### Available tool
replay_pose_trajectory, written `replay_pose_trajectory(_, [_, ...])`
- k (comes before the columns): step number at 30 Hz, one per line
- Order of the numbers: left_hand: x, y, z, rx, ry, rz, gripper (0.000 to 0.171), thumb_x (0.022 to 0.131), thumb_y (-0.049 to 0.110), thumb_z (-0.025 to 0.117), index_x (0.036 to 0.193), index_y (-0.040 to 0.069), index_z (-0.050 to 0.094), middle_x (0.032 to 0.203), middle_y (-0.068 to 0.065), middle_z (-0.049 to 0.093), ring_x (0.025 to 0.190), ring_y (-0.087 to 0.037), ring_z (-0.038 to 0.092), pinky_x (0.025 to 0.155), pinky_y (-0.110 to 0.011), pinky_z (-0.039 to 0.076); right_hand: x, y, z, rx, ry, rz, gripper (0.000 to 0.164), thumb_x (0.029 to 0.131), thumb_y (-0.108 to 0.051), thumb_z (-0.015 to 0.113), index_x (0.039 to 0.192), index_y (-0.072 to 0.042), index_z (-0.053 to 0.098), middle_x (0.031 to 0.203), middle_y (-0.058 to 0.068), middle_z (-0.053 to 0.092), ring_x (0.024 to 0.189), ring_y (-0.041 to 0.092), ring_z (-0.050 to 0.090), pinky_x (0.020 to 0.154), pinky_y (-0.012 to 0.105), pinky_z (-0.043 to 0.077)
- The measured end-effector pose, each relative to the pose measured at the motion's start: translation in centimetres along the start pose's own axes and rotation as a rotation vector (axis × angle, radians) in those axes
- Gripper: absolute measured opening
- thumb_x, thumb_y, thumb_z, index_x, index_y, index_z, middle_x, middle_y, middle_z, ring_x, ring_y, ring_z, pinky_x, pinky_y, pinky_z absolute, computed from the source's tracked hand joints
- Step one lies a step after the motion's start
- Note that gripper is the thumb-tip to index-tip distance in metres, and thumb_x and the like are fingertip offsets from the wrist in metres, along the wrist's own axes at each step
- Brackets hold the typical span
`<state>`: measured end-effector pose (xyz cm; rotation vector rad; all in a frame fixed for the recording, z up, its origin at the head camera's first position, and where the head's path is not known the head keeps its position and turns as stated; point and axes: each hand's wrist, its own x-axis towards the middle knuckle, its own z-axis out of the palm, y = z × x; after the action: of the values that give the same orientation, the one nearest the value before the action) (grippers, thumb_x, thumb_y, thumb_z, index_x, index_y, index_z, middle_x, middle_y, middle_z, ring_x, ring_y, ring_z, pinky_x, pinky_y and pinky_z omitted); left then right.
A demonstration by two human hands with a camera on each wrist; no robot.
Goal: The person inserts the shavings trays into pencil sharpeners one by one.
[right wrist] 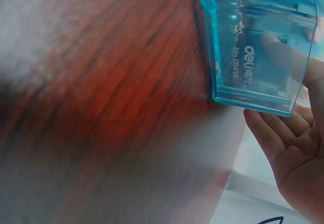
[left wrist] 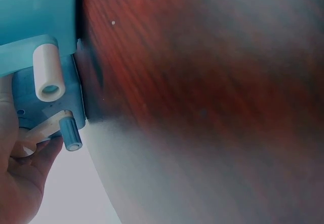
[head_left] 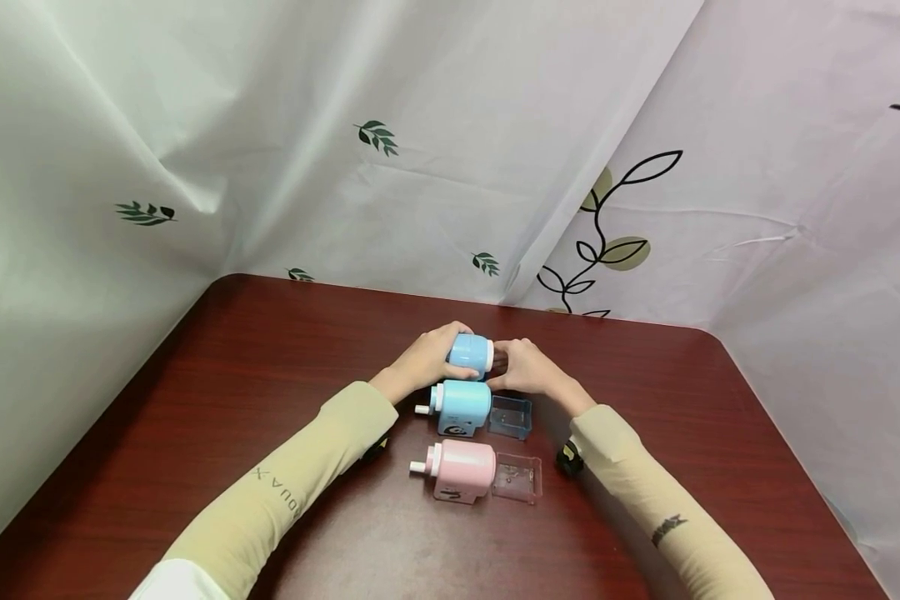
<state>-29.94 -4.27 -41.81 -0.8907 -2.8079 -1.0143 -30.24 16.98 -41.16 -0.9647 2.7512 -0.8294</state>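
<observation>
A blue crank pencil sharpener (head_left: pixel 470 354) with a white ring lies farthest back, gripped by my left hand (head_left: pixel 429 357) from its left side. In the left wrist view its crank (left wrist: pixel 71 133) sticks out beside the fingers. At the sharpener's right end my right hand (head_left: pixel 528 365) curves thumb and fingers round a dark, see-through drawer (head_left: pixel 499 361). Just in front stands a light blue sharpener (head_left: pixel 465 404), its clear blue drawer (head_left: pixel 511 418) at its right. That drawer covers part of my right thumb in the right wrist view, which shows lettering on its base.
Nearest me, a pink sharpener (head_left: pixel 465 468) stands with its clear pink drawer (head_left: pixel 517 477) at its right. The dark red wooden table (head_left: pixel 330 358) meets a white patterned curtain (head_left: pixel 435 208) at the back and sides.
</observation>
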Motion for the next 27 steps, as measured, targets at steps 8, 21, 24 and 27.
replay_pose_trajectory(8, [0.06, -0.03, 0.05, -0.005, -0.001, -0.01, 0.064, 0.073, 0.045, 0.072, 0.122, 0.015, 0.044, 0.107, -0.001, 0.054, 0.088, -0.012, 0.051, 0.077, -0.031, 0.046, 0.13, -0.01, -0.04, -0.063, -0.003, 0.001, 0.049, 0.068, -0.023, 0.077, 0.109, -0.001, 0.059, 0.096, 0.006, 0.067, 0.084, 0.008, 0.061, 0.072, 0.029, 0.051])
replay_pose_trajectory(21, [0.13, -0.01, 0.07, -0.02, -0.001, -0.007, 0.063, 0.073, 0.045, 0.072, 0.121, 0.014, 0.045, 0.107, -0.002, 0.054, 0.088, -0.013, 0.051, 0.077, -0.031, 0.046, 0.16, -0.2, 0.0, 0.0, -0.006, 0.031, 0.052, 0.067, -0.02, 0.078, 0.111, 0.0, 0.058, 0.097, 0.007, 0.068, 0.085, 0.008, 0.062, 0.073, 0.027, 0.051])
replay_pose_trajectory(24, [0.15, 0.03, 0.04, -0.02, -0.002, -0.007, 0.064, 0.072, 0.045, 0.072, 0.121, 0.014, 0.045, 0.108, -0.002, 0.054, 0.088, -0.013, 0.051, 0.077, -0.031, 0.046, 0.18, -0.25, 0.01, -0.002, -0.007, 0.029, 0.051, 0.068, -0.019, 0.078, 0.11, 0.0, 0.058, 0.096, 0.007, 0.068, 0.084, 0.008, 0.062, 0.072, 0.027, 0.052])
replay_pose_trajectory(27, [0.16, 0.06, 0.01, -0.017, -0.002, -0.008, 0.064, 0.072, 0.044, 0.073, 0.121, 0.014, 0.044, 0.108, -0.003, 0.054, 0.089, -0.013, 0.051, 0.078, -0.031, 0.046, 0.22, -0.28, 0.02, -0.013, -0.005, 0.022, 0.051, 0.068, -0.02, 0.077, 0.11, 0.0, 0.059, 0.096, 0.007, 0.068, 0.083, 0.008, 0.062, 0.072, 0.028, 0.052])
